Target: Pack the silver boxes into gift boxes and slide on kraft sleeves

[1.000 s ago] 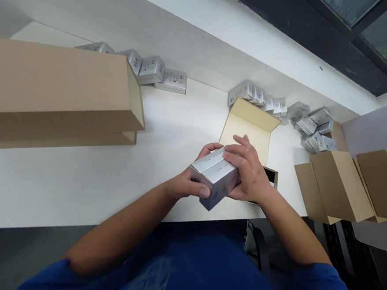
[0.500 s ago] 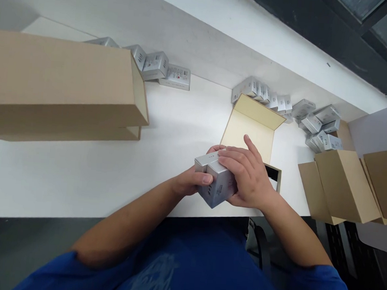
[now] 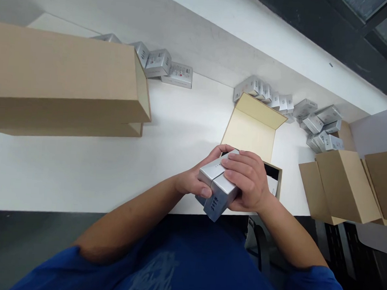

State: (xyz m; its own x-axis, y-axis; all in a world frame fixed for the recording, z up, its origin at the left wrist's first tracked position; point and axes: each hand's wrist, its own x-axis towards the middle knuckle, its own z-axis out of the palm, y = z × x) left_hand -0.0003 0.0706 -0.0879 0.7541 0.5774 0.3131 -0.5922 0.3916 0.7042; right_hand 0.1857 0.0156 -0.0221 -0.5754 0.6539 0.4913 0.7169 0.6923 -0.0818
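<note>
— Left hand, right hand: what is held?
— Two boxes, clamped between both, by the open case.
— And the step?
— Apparently being squared up; even pressure seems called for next.

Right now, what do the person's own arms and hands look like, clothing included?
The left hand and right hand are bare and ungloved. Short blue fabric sleeves end near the elbows, matching the blue shirt with its pale, brushstroke-like print.
</note>
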